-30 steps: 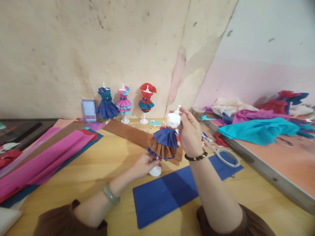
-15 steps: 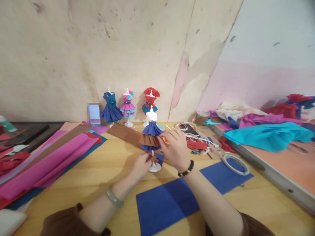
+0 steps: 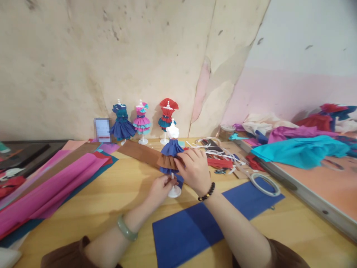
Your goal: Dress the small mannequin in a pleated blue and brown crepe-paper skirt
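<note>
Left hand (image 3: pixel 161 188) grips the small white mannequin (image 3: pixel 173 131) by its stem (image 3: pixel 172 176). Right hand (image 3: pixel 195 168) touches the edge of the tiered blue-and-brown pleated skirt (image 3: pixel 166 161); can't tell if pinching.

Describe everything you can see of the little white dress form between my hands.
The white dress form stands upright, its bust bare beneath a small knobbed top. Below the waist hangs a pleated skirt in blue, brown and blue tiers, seemingly paper or thin cloth. A slim stem runs down to a round white base, apparently resting on the wooden table. Your left hand holds the stem; your right hand's fingertips meet the skirt's right edge, possibly pinching it.
</note>
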A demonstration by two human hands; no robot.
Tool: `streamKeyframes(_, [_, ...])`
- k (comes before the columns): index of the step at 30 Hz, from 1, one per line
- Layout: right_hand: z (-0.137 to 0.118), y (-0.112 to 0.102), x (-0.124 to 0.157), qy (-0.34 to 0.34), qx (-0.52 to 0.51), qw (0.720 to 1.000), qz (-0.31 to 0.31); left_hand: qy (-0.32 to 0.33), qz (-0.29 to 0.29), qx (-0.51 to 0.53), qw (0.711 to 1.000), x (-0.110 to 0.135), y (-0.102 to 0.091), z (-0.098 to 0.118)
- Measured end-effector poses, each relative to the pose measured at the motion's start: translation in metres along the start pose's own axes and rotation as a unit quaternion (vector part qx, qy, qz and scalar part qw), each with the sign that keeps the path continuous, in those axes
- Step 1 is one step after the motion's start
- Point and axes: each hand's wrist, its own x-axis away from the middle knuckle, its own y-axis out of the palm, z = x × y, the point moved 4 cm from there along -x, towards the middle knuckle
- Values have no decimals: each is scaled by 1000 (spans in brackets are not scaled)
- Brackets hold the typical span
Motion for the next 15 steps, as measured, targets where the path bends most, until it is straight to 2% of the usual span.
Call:
streamKeyframes(6, [-2, -5, -2, -2, 23, 999, 39, 0, -6, 5, 1000, 2, 0, 2])
streamKeyframes(15, [-3, -10, 0, -45, -23, 993, 107, -6, 6, 2, 1000, -1, -1, 4])
